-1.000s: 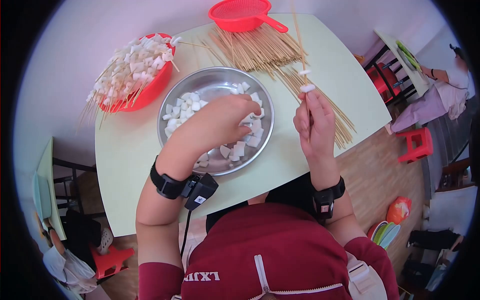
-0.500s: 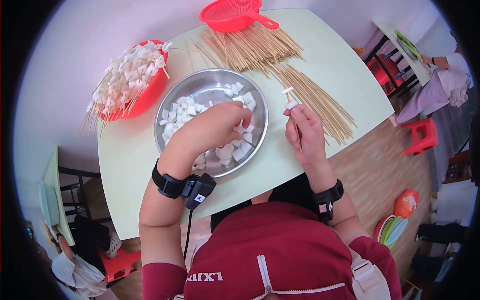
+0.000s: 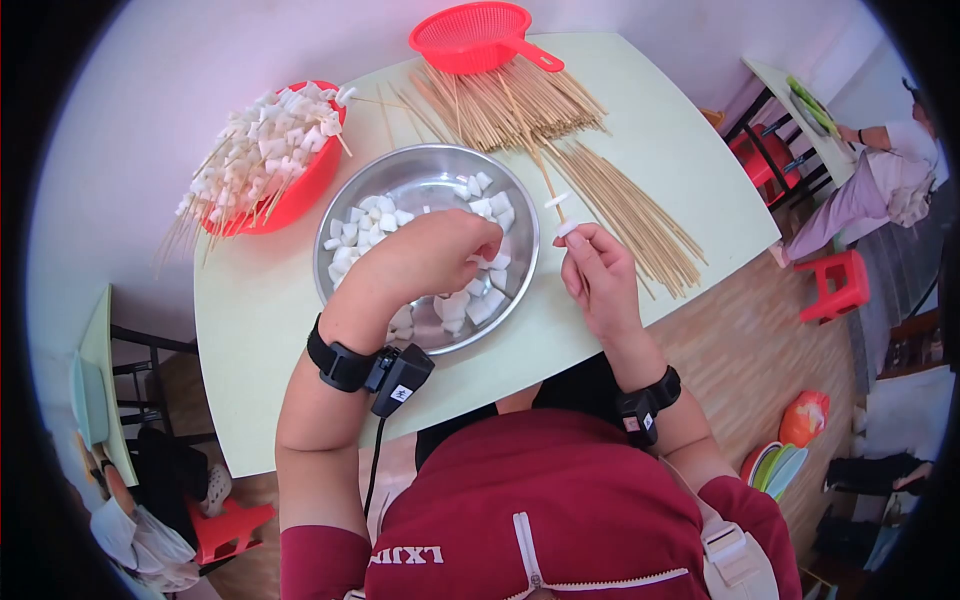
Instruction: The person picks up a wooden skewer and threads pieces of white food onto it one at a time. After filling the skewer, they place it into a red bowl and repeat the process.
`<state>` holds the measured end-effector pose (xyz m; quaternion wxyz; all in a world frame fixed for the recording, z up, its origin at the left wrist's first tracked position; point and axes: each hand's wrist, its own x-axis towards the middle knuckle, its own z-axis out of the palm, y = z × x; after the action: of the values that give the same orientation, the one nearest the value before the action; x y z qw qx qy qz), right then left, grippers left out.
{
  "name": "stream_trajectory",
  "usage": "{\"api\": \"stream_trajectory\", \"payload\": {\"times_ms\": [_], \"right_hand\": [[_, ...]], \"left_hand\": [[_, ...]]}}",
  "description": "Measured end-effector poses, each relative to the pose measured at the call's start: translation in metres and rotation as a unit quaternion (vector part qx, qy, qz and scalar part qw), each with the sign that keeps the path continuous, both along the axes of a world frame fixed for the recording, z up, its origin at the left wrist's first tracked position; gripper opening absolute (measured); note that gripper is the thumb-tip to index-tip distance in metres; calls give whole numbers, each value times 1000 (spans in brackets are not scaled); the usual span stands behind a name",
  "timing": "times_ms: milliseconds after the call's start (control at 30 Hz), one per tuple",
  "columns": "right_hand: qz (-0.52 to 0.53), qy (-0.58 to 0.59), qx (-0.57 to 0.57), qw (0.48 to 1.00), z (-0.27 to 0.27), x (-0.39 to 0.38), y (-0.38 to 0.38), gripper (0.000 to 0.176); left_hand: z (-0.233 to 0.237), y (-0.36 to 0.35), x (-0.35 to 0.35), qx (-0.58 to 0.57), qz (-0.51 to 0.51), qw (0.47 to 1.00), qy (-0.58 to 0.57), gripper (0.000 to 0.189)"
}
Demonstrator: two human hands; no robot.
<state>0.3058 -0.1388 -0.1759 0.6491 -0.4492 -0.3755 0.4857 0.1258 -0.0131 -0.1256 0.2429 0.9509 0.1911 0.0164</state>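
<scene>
My right hand (image 3: 603,280) is closed on a bamboo skewer (image 3: 548,178), just right of the bowl. Two white pieces (image 3: 557,201) are threaded on it near my fingertips, and its far end slants up over the other sticks. My left hand (image 3: 450,250) reaches into a round metal bowl (image 3: 420,160), its fingers curled together low among white chunks (image 3: 366,222). Whatever those fingertips pinch is partly hidden by the hand.
Loose bamboo skewers (image 3: 630,215) lie right of the bowl, beside a thicker pile (image 3: 510,105) under a red strainer (image 3: 470,38). At the left, a red basin (image 3: 290,205) is heaped with loaded skewers. Another person (image 3: 890,170) works at a table on the far right.
My right hand has shifted slightly left toward the bowl, and the skewer in it leans more to the left. My left hand stays in the bowl, its fingers drawn closer together.
</scene>
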Motion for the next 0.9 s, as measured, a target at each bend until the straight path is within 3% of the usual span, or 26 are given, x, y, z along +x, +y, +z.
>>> {"api": "stream_trajectory", "payload": {"times_ms": [167,233,300,367,433,500,900], "right_hand": [[-5,-21,-7,1000,3,-3,-2,18],[12,-29,5,1000,3,-4,-5,17],[37,-29,25,999,0,-3,-7,16],[56,-39,31,997,-3,-5,-7,15],[71,-39,32,996,-3,-5,-7,14],[86,-45,23,995,0,-6,-9,14],[121,-47,27,991,1,-6,-11,12]], "left_hand": [[19,3,-5,8,36,997,-70,13],[34,6,-13,-19,138,967,-213,11],[41,19,-27,11,172,953,-247,10],[50,27,-38,-84,289,887,-349,9],[61,30,-48,-99,301,875,-367,10],[67,29,-52,-178,294,825,-449,14],[70,17,-41,-176,279,839,-433,15]]}}
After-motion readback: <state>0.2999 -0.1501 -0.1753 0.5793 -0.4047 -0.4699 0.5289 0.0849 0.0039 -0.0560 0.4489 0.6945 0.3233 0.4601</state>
